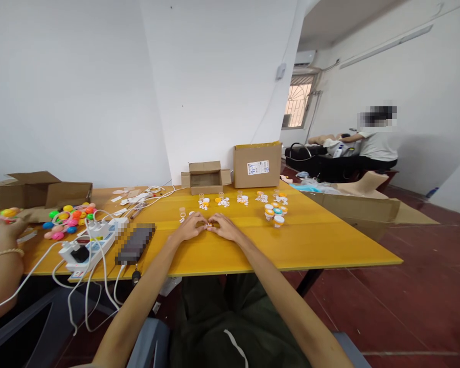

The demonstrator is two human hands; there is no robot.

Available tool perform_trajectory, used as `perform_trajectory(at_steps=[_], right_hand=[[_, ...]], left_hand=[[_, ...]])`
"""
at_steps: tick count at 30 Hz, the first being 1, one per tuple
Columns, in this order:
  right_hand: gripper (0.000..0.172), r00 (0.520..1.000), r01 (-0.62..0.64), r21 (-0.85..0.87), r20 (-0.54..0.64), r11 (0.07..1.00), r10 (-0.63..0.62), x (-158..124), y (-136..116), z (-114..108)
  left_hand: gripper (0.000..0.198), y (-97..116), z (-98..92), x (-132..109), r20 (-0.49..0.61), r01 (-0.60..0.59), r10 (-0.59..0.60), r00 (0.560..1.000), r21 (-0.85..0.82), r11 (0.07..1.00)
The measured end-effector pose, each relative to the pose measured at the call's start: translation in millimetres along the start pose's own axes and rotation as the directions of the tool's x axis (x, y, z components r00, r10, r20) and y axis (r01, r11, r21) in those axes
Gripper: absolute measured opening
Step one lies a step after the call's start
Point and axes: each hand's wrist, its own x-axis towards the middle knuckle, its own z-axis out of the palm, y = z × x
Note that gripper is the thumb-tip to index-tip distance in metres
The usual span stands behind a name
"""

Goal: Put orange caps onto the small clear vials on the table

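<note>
Midway across the yellow table (310, 245), left hand (189, 228) and right hand (227, 228) touching fingertip to fingertip, fingers curled close around a small orange piece (210, 224), little capped pots (276, 213) just beyond, power strip (90, 244) off left.

The person's arms are bare from the lower edge of the frame up to the wrists. The left forearm (145, 291) shows lower left of centre and the right forearm (279, 291) lower right of centre, both long and slim. The left hand (189, 228) and the right hand (227, 229), at the middle of the frame, are bare too, with fingers uncovered. At the bottom centre, between the arms, a dark olive-green garment (210, 312) of soft, creased cloth covers the lap. A thin white drawstring (235, 347) curls across it near the bottom edge.
</note>
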Motion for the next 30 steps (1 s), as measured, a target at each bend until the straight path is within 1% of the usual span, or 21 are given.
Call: perform_trajectory(at_steps=[3,12,21,25,30], right_hand=[[0.011,1.000,0.019,0.015,0.002,1.000,-0.019,0,3,1],[0.015,1.000,0.007,0.062,0.017,0.998,-0.008,3,11,3],[0.018,0.998,-0.039,0.098,0.043,0.994,0.035,4,11,3],[0.019,0.998,-0.037,0.107,0.044,0.994,0.032,5,13,4],[0.019,0.999,-0.023,0.116,0.042,0.993,0.018,5,18,6]], left_hand=[[0.013,-2,0.7,0,0.003,0.013,-0.012,1.000,-0.016,1.000],[0.012,-7,3.6,1,0.036,0.014,-0.013,0.999,-0.042,0.999],[0.009,2,2.0,6,0.033,0.015,-0.015,0.999,-0.004,1.000],[0.010,5,0.1,9,0.016,0.033,-0.033,0.999,0.006,0.999],[0.012,6,-1.0,13,0.022,0.062,-0.063,0.998,0.009,0.998]])
